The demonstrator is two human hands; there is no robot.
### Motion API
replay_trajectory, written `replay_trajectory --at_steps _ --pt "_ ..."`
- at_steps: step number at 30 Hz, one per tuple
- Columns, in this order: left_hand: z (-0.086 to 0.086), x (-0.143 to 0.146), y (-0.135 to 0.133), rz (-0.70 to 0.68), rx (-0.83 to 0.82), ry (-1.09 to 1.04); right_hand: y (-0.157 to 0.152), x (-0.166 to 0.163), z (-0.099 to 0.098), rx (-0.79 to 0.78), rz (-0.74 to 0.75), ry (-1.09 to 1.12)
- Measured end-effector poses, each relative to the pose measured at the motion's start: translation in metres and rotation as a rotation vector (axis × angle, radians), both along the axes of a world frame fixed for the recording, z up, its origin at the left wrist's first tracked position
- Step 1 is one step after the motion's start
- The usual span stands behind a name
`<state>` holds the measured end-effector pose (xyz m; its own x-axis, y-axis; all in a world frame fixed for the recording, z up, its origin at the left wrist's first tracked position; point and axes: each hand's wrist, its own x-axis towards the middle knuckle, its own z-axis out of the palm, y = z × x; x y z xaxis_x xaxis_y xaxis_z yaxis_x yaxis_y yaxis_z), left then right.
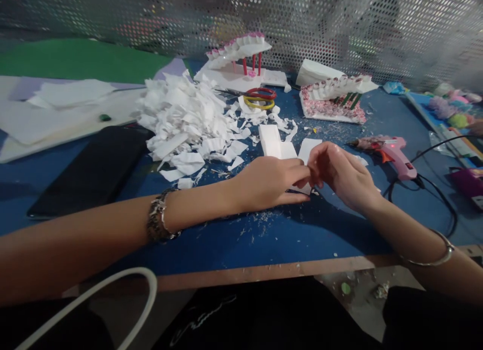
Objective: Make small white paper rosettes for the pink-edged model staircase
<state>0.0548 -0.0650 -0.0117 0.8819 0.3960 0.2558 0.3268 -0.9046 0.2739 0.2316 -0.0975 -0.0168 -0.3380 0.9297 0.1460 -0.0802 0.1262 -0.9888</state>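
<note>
Above the front part of the blue table, my left hand [273,183] reaches in with fingers bent together, the little finger stretched out lower. My right hand [341,176] curls in from the other side, its fingertips meeting those of the left. Whatever is pinched between them is hidden by the fingers. White paper pieces [270,141] lie just behind and under the fingers, one of them folded like a strip. To the left rises a big heap of torn white paper scraps [188,121]. A pink hot glue gun [394,156], its red light lit, lies right of my right hand.
Scissors with red and yellow handles [260,97] lie behind the paper. Two small stair models [241,50] stand at the back, before a perforated metal panel [287,17]. A black phone-like slab [94,168] is at left; pompoms [449,108] and a cable [449,204] are at right.
</note>
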Motion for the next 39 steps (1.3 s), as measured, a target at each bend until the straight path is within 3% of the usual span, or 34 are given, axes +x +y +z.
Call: replay_trajectory --at_steps 5,16,22,26,30,34,39 --pt "-0.012 0.005 0.003 -0.036 0.167 0.184 0.002 0.001 0.001 0.020 -0.052 0.062" --pt "-0.011 0.008 0.011 -0.067 0.367 0.263 0.000 -0.001 0.001 0.118 -0.098 0.014" --pt "-0.011 0.010 0.010 0.023 0.248 0.239 0.004 0.002 0.001 0.162 -0.160 0.012" --pt "-0.015 0.012 0.013 0.090 0.037 0.184 0.003 0.001 0.003 0.180 -0.211 0.058" --pt "-0.018 0.012 0.018 0.093 -0.120 0.128 0.002 0.001 0.003 0.140 -0.164 0.056" --pt "-0.020 0.011 0.023 0.028 -0.086 0.097 0.001 0.000 0.003 0.114 -0.131 0.021" --pt "-0.014 0.007 0.027 0.008 0.075 0.135 0.000 0.000 0.003 0.100 -0.139 -0.009"
